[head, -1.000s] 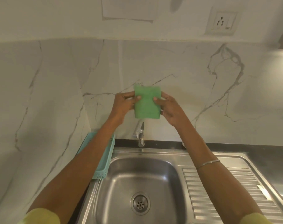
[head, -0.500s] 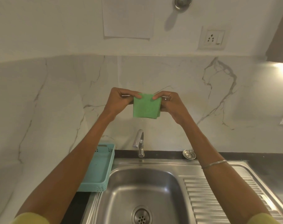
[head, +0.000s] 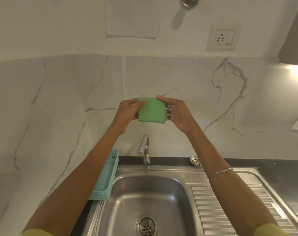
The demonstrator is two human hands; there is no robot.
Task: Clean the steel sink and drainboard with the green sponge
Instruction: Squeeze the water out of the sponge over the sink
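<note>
Sponge (head: 152,110), flat green square, clamped between left hand (head: 127,110) and right hand (head: 176,113) above sink (head: 182,198).

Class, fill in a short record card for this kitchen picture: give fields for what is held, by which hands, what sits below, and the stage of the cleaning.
held item: green sponge, raised in front of the marble wall
left hand: grips the sponge's left edge
right hand: grips its right edge
below: steel sink with tap; ribbed drainboard to the right
beside sink: blue basket on the left
stage: sponge not yet touching sink or drainboard
</note>
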